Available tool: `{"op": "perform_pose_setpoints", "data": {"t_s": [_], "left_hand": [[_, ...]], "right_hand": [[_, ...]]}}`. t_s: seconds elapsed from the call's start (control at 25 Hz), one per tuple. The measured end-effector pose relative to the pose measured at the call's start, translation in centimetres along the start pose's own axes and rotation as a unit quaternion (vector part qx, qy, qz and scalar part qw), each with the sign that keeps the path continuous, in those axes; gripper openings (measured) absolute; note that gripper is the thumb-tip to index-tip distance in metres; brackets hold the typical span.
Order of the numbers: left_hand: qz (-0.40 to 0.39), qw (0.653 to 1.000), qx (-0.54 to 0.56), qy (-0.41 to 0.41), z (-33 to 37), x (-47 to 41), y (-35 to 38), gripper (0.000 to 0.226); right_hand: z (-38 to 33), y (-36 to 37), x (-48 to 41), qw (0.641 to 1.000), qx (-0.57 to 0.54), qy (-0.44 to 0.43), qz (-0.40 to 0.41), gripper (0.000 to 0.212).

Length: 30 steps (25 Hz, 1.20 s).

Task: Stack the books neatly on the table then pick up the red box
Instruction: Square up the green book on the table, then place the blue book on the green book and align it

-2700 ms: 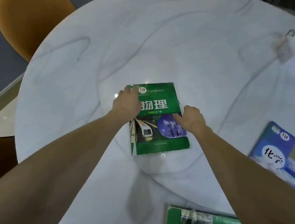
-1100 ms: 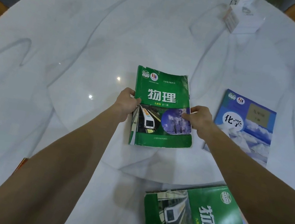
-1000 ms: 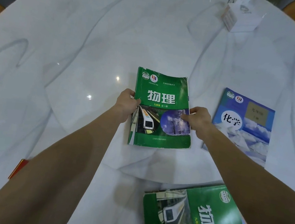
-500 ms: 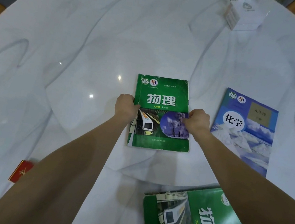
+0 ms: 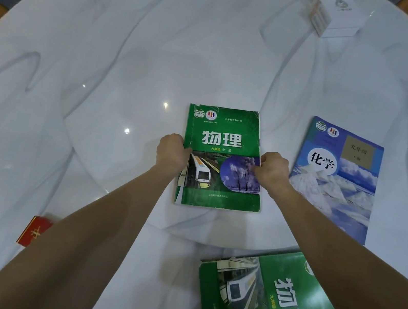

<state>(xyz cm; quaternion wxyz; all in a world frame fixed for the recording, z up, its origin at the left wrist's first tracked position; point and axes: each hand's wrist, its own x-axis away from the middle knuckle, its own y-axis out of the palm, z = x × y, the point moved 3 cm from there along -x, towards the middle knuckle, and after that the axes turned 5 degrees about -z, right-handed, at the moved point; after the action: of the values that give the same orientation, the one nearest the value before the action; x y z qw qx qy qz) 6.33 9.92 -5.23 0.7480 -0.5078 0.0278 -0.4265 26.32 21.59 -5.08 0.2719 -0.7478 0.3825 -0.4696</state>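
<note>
**Squaring up the first book**

Both hands are on the green book [image 5: 221, 157] in the middle of the frame: the left hand [image 5: 172, 153] curls over its spine edge, the right hand [image 5: 272, 169] pinches the opposite long edge, so each is grasping the same book, which lies flat on the worktop [image 5: 134, 48]. It looks like the base of the pile is being set straight. The blue book [image 5: 339, 177] sits just to the right, apart from it, and a second green book [image 5: 272, 306] lies skewed at lower right (partly under the right forearm). To do this well, I'd say: press evenly from both sides, let go only once the edges sit straight, then bring the others on top with spines on one side. The red box [image 5: 34, 231] waits at lower left near the worktop's rim, half hidden by the left forearm, untouched. A white box [image 5: 337, 12] stands at the upper right.
</note>
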Motion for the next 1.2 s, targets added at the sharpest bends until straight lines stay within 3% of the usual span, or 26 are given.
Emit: {"op": "perform_pose_setpoints", "data": {"t_s": [0.16, 0.28, 0.4, 0.8, 1.2], "left_hand": [[-0.008, 1.000, -0.025, 0.012, 0.4, 0.4, -0.1, 0.017], [0.024, 0.996, -0.085, 0.030, 1.5, 1.1, -0.4, 0.022], [0.043, 0.981, -0.157, 0.107, 4.1, 1.5, -0.6, 0.025], [0.003, 0.925, -0.228, 0.305, 14.6, 3.3, 4.3, 0.032], [-0.031, 0.890, -0.297, 0.344, 19.8, 4.5, 11.5, 0.034]], "right_hand": [[0.1, -0.1, 0.0, 1.000, 0.007, -0.008, -0.002, 0.026], [0.1, -0.9, 0.2, 0.999, 0.031, -0.024, 0.003, 0.027], [0.9, -2.3, 0.6, 0.996, 0.081, -0.041, 0.025, 0.030], [7.4, -8.0, 0.6, 0.966, 0.225, -0.057, 0.112, 0.030], [16.5, -10.2, 0.6, 0.967, 0.215, 0.010, 0.135, 0.036]]}}
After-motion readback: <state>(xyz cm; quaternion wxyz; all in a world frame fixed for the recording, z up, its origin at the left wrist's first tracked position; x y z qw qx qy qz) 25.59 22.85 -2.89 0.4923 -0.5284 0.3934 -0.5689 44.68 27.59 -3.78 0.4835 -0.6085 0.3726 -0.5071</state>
